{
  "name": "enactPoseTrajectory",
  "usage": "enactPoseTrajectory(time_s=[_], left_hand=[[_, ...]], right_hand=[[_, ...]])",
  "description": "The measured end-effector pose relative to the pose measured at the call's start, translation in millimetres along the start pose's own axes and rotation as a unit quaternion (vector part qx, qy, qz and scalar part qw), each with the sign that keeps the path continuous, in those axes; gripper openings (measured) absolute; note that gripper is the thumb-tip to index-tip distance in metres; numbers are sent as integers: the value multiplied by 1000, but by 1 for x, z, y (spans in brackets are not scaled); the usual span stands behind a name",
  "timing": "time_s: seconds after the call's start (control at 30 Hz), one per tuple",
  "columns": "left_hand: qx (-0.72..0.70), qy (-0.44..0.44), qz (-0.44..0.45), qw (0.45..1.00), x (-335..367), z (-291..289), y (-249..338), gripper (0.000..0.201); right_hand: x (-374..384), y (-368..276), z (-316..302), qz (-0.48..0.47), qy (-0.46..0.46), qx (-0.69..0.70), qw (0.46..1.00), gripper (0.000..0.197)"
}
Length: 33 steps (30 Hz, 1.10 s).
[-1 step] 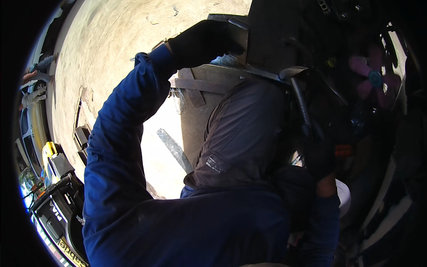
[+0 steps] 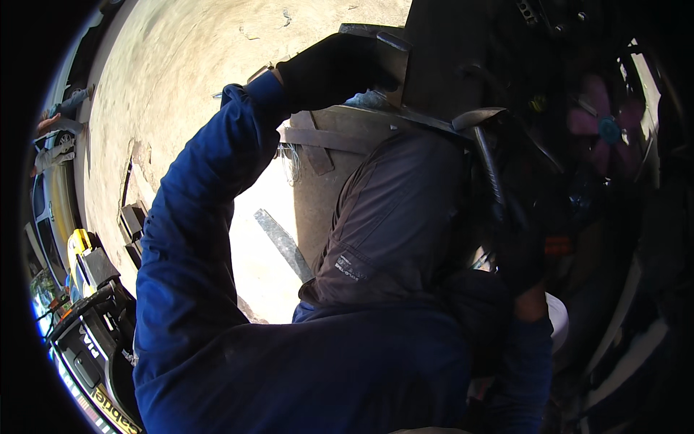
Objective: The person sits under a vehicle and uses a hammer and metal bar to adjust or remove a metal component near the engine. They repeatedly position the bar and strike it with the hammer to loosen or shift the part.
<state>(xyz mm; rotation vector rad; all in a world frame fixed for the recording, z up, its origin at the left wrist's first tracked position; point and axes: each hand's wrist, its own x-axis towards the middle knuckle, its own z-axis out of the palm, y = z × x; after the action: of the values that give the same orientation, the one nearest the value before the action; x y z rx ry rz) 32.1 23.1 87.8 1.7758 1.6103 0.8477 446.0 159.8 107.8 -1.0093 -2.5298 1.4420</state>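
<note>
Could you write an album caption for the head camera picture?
A gloved left hand at a metal plate, a gloved right hand gripping a hammer, sunlit ground beyond.

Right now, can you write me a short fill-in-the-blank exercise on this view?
The black-gloved right hand grips the long metal handle of a ____.
The black-gloved hand at the dark flat panel is the person's ____ hand.
The pink-bladed fan with a teal hub appears on the picture's ____ side.
Missing words: hammer; left; right.

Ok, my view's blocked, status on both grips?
Left grip at edge of dark metal plate. Right grip around hammer. Deep shadow on right side.
</note>
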Motion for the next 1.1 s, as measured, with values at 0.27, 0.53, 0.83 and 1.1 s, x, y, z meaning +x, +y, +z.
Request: enactPoseTrajectory(time_s=[0.27,0.53,0.83,1.1], left_hand=[[15,-56,-49,997,14,-7,14,23],[95,-69,-124,985,20,-7,35,19],[19,-46,-180,982,21,-14,58,28],[24,20,-90,995,13,-8,57,15]], right_hand=[[-1,-72,-37,65,1,208,976,55],[23,-137,-43,-220,76,-153,960,49],[14,-171,-74,-92,134,88,983,50],[25,-148,-58,-145,30,-102,984,50]])
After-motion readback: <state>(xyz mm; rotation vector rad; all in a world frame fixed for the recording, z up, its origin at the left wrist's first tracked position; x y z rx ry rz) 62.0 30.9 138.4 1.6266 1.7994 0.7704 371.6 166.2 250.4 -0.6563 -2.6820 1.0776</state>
